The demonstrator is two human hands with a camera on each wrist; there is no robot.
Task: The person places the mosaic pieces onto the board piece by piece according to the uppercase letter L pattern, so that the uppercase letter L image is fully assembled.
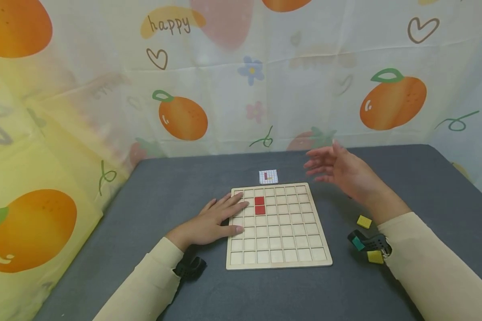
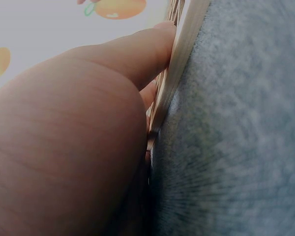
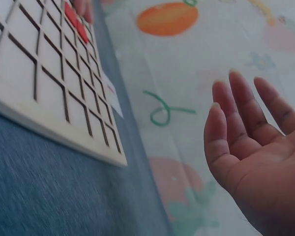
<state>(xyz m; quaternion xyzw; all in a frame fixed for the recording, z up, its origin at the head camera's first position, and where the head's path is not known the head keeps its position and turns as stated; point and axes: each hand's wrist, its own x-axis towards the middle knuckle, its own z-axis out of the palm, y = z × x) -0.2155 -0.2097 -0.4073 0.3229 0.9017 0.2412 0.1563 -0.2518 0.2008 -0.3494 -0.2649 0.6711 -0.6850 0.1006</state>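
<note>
A pale wooden grid board lies flat on the dark table. Two red square tiles fill neighbouring cells of one column near its upper left. My left hand rests on the board's left edge with fingers spread over the cells; in the left wrist view the thumb lies along the board's side. Raised beyond the board's far right corner, my right hand holds nothing, its fingers loosely extended. The right wrist view shows that palm and fingers bare, apart from the board.
A small printed grid card lies just behind the board. Yellow square pieces sit on the table under the right forearm, near the black wrist strap. A fruit-patterned cloth hangs behind the table.
</note>
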